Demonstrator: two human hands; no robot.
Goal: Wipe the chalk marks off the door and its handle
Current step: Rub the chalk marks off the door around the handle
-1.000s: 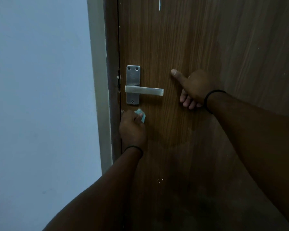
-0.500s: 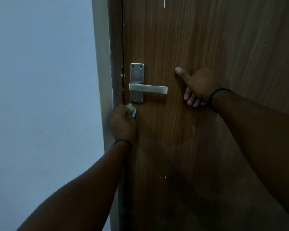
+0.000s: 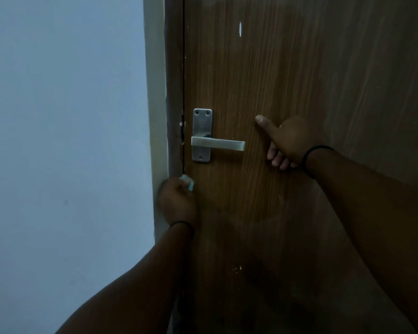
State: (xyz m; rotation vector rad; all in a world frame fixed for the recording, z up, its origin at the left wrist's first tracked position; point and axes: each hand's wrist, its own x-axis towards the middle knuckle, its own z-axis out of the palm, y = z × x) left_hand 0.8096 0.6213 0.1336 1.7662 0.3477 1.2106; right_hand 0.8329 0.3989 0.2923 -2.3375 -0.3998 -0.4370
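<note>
The cloth is being shifted leftward, from under the handle plate to the door's edge.

A small blue cloth [image 3: 188, 182] is being gripped in the closed left hand [image 3: 177, 201] and rubbed at the door [image 3: 299, 68] edge below the handle [image 3: 217, 143]; the right hand [image 3: 285, 141], open, is being pressed flat on the wood. The handle and the white mark [image 3: 240, 28] above it are probably being left for next.

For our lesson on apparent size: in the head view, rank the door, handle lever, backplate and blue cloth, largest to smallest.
1. door
2. handle lever and backplate: look alike, unranked
3. blue cloth, mostly hidden in the left hand
</note>
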